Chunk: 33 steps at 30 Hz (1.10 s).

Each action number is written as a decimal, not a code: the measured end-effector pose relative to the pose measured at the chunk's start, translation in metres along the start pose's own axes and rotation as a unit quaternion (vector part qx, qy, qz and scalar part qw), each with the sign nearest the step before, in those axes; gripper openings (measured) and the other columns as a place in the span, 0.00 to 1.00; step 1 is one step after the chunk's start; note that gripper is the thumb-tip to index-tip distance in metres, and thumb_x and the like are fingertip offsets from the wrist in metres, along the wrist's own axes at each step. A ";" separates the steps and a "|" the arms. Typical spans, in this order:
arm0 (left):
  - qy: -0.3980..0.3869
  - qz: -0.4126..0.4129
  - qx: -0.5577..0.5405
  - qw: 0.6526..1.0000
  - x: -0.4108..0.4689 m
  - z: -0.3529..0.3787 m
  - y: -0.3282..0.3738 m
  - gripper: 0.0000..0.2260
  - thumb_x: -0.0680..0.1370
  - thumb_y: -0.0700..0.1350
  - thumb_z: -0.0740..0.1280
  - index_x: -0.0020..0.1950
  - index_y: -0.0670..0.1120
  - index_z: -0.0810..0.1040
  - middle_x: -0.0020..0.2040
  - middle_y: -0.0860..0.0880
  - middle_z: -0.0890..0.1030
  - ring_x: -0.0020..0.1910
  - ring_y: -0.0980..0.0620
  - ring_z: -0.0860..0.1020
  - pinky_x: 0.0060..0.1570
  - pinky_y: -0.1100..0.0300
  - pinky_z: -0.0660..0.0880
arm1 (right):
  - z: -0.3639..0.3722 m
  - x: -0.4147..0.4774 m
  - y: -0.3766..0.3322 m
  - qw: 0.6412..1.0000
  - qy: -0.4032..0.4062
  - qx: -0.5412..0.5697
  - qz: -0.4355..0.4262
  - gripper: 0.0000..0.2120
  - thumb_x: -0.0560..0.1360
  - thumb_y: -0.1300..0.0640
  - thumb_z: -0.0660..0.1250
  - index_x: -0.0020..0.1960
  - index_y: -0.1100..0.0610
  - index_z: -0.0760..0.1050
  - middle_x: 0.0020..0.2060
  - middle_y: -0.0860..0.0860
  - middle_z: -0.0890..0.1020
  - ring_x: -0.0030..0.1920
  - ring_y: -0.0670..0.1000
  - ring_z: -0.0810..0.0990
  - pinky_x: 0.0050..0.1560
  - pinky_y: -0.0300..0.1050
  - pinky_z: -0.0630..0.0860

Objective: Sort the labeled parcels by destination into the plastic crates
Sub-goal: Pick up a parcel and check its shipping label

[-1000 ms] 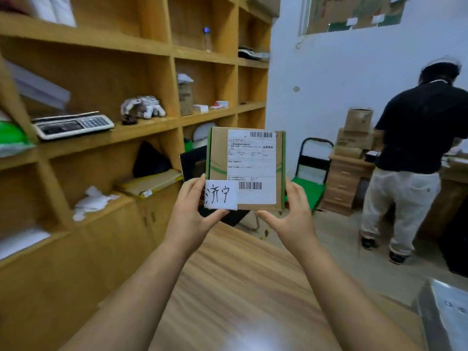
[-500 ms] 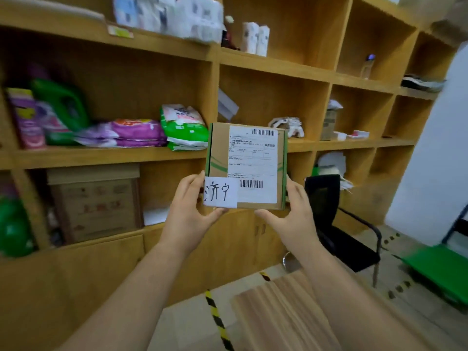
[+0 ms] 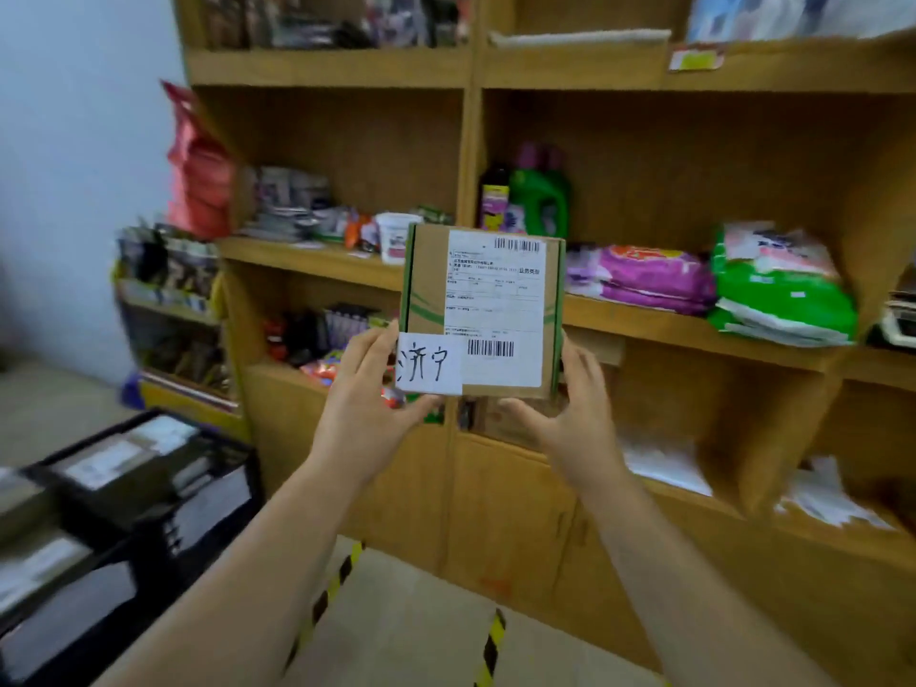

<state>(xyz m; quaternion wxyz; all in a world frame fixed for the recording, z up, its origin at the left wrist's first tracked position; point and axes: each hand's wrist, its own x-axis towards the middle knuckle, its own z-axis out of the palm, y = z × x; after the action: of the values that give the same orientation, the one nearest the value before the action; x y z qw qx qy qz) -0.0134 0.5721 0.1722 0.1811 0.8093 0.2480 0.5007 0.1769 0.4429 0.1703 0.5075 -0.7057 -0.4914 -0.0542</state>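
Parcel (image 3: pixel 481 309): small cardboard box, held upright in mid-air before wooden shelving (image 3: pixel 694 334), printed label (image 3: pixel 500 290) facing camera, handwritten slip (image 3: pixel 429 364) on lower left corner. Left hand (image 3: pixel 367 414) and right hand (image 3: pixel 575 423) grip lower sides, fingers curled behind edges, thumbs under bottom. Black crates (image 3: pixel 223 508) low at near left, parcels inside. Step, likely: reading destination, parcel due for crate. Next: match slip to crate, lower parcel in flat.

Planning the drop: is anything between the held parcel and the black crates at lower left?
Nothing visible does: open air alone lies between the parcel and the black crates below it to the left.
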 end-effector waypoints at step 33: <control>0.266 -0.273 0.350 0.856 -0.105 -0.276 -0.184 0.36 0.71 0.44 0.78 0.75 0.45 0.66 0.64 0.53 0.70 0.59 0.56 0.72 0.51 0.70 0.77 | 0.418 0.027 -0.206 0.838 -0.386 0.303 -0.239 0.41 0.71 0.49 0.78 0.78 0.48 0.61 0.64 0.44 0.68 0.61 0.33 0.62 0.62 0.33 0.62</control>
<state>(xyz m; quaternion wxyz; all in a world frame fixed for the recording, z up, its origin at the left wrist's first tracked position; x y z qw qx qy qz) -0.3420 0.6726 0.1162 -0.0577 0.5548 0.6564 0.5079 -0.1395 0.7824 0.1221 0.4367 -0.3409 -0.7925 0.2550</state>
